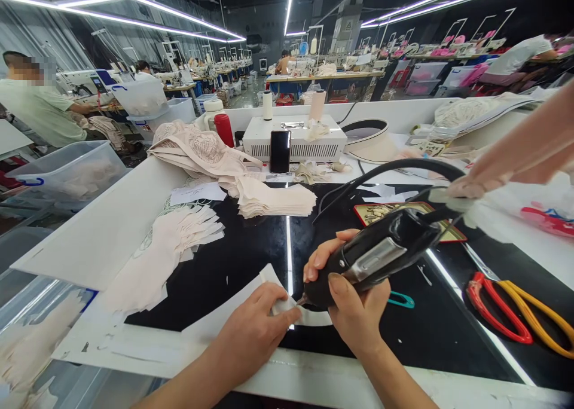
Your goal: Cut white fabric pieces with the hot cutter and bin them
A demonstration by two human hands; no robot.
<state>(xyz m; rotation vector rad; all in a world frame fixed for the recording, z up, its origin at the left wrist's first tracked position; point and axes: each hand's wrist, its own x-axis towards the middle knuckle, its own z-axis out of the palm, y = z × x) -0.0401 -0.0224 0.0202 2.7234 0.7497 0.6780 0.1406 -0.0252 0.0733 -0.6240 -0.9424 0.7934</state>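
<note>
My left hand (253,325) pinches a curved white fabric strip (224,304) near the front edge of the black tabletop (242,247). Wrapped round a black handheld tool (359,262) with a silver plate is my right hand (359,307). The tool's thin metal tip points down-left and meets the strip beside my left fingertips. A black cable runs from the tool's rear. Another person's hand (475,185) reaches in from the right, near that cable.
Red and yellow-handled scissors (500,307) lie right, by a teal clip (401,299). Behind are a gold tray (381,211), stacked cream pieces (275,198), a phone (280,152) and a white box (255,137). Fanned pieces (152,253) lie left. People sit farther back.
</note>
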